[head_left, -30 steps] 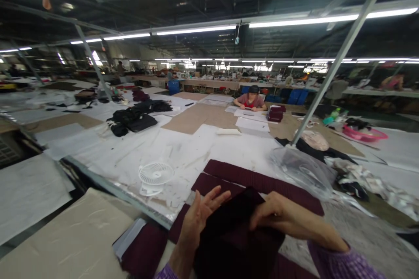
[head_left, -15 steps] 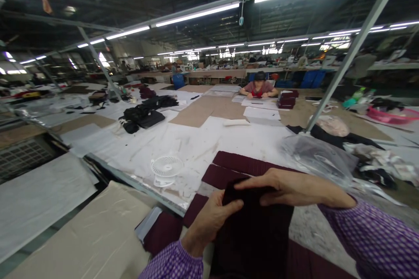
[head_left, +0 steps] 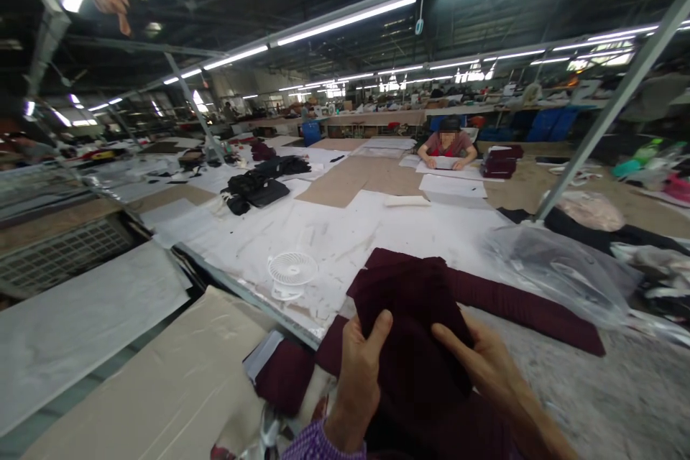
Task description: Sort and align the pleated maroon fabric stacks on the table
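"What is filling the view?"
"A white-covered table (head_left: 259, 233) is stretching ahead; above its near side, dark maroon cloth (head_left: 415, 323) is apparently running lengthwise forward"
"And the grip?"
"The left hand (head_left: 360, 370) is pinching its left side, the right hand (head_left: 493, 359) its right; the cloth is lying between, equally near both"

1 white fan (head_left: 293, 270); black cloth heap (head_left: 262, 185) beyond.

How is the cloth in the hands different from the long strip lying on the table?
The left hand and right hand grip the held cloth, while the strip lies flat. The held cloth looks broad; the strip looks long and narrow. Both are dark maroon.
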`<state>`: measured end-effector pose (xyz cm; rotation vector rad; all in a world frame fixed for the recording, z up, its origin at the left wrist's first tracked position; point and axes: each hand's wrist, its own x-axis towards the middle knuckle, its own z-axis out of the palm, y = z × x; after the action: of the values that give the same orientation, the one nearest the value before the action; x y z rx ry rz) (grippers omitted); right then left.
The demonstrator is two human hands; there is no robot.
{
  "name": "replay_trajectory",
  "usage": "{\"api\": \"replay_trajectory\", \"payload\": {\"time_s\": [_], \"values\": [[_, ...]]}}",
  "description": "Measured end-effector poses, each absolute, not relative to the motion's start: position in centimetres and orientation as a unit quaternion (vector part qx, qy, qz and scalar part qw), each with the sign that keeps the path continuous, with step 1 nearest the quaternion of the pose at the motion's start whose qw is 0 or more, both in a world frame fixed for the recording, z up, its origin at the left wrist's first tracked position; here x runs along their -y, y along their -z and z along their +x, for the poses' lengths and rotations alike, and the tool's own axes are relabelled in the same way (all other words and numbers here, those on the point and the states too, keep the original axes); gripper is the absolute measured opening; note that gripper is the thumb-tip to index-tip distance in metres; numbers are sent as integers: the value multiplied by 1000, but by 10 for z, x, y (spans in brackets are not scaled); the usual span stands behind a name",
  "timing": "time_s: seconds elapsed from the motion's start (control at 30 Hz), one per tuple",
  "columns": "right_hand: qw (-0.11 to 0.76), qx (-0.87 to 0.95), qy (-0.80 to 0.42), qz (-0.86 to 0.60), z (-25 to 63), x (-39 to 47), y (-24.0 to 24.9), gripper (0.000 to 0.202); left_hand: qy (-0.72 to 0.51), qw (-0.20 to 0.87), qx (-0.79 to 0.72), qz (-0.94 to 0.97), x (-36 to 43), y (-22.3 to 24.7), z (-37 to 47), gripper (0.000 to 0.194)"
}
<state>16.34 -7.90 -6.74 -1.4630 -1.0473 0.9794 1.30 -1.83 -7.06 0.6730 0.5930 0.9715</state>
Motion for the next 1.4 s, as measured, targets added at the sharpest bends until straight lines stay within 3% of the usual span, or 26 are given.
{"api": "replay_trajectory", "payload": {"time_s": [0.3,0.43,0.53,0.73,0.87,0.97,1.2,1.4], "values": [[522,449,-471,-551,167,86,70,35,-414,792,-300,334,18,74,3,42],[556,410,-441,-573,159,82,70,47,-456,648,-382,476,20,78,9,45],[575,377,-369,-624,152,83,74,41,-484,538,-432,538,22,84,12,37],[611,365,-400,-578,150,79,91,35,-422,733,-295,444,12,93,3,70],[631,388,-302,-600,153,78,92,61,-341,804,-343,345,12,86,0,48],[635,391,-303,-593,155,83,84,76,-318,847,-337,262,18,72,3,47],[584,444,-358,-577,163,82,53,59,-340,858,-335,188,24,53,-2,50],[592,420,-407,-555,159,73,50,51,-352,853,-325,209,20,60,-14,32]]}}
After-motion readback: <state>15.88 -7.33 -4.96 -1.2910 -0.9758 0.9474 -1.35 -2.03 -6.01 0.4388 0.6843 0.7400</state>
